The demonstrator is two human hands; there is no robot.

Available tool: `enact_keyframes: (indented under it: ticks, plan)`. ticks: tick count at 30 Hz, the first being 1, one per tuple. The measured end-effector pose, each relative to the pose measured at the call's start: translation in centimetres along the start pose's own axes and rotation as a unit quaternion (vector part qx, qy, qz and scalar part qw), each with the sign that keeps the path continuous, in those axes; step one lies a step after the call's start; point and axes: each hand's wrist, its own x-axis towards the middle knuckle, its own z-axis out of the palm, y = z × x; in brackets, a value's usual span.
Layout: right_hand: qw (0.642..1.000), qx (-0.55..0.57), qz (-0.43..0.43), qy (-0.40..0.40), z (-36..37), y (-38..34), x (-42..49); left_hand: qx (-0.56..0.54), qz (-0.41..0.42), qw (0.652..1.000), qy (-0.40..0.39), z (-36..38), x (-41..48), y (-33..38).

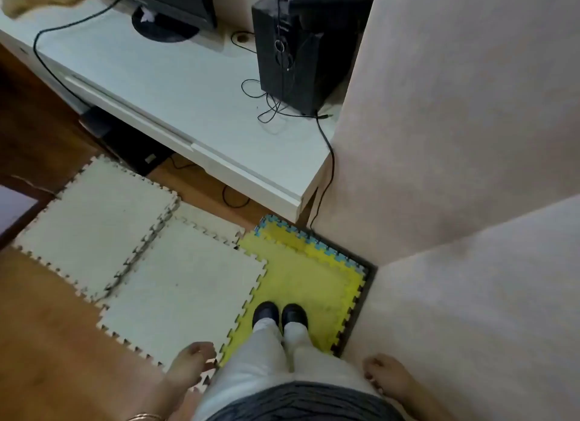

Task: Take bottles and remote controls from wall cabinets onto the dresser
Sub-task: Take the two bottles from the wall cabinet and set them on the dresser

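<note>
My left hand [191, 362] hangs at my side near the bottom of the view, fingers loosely curled and holding nothing. Close to the beige wall, my right hand [384, 373] hangs at my other side, fingers loosely curled and holding nothing. The white dresser top [175, 84] stretches from the upper left to the wall corner ahead of me. No bottle, remote control or wall cabinet is in view.
On the dresser stand a black monitor base [163, 26], a black speaker [298, 50] and loose black cables [270, 106]. Beige walls [455, 122] close off the right side. I stand on a yellow foam mat [301, 282] beside white foam mats [175, 288] over wood floor.
</note>
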Motion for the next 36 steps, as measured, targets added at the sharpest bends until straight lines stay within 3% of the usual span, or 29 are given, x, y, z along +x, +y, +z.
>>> enact_keyframes:
  ticks: [10, 14, 18, 23, 28, 33, 36]
  plan:
    - [0.999, -0.032, 0.029, -0.002, -0.2, -2.5, 1.7, 0.001, 0.018, 1.0, -0.007, -1.9, 2.4, 1.1]
    - [0.999, -0.034, 0.038, -0.001, -0.8, -6.9, 2.8, 0.001, -0.02, 1.0, 0.0, -3.8, 4.6, 1.9]
    - [0.999, -0.032, 0.019, 0.011, -2.0, -13.2, 4.5, 0.081, -0.01, 0.997, -0.006, -6.4, 8.2, 5.4]
    - [0.998, 0.049, -0.031, 0.039, -2.8, -21.8, 5.4, 0.044, 0.009, 0.999, -0.021, -10.6, 11.1, 13.5]
    - [0.985, 0.147, -0.074, 0.061, -3.2, -26.8, 5.0, 0.06, 0.118, 0.991, -0.028, -12.8, 12.4, 21.0]
    - [0.979, 0.191, -0.035, 0.056, -2.9, -25.8, 6.0, 0.071, 0.136, 0.988, -0.034, -12.4, 12.9, 22.9]
    - [0.982, 0.184, 0.025, 0.037, -2.6, -24.5, 6.8, 0.062, 0.073, 0.994, -0.052, -11.9, 12.4, 22.0]
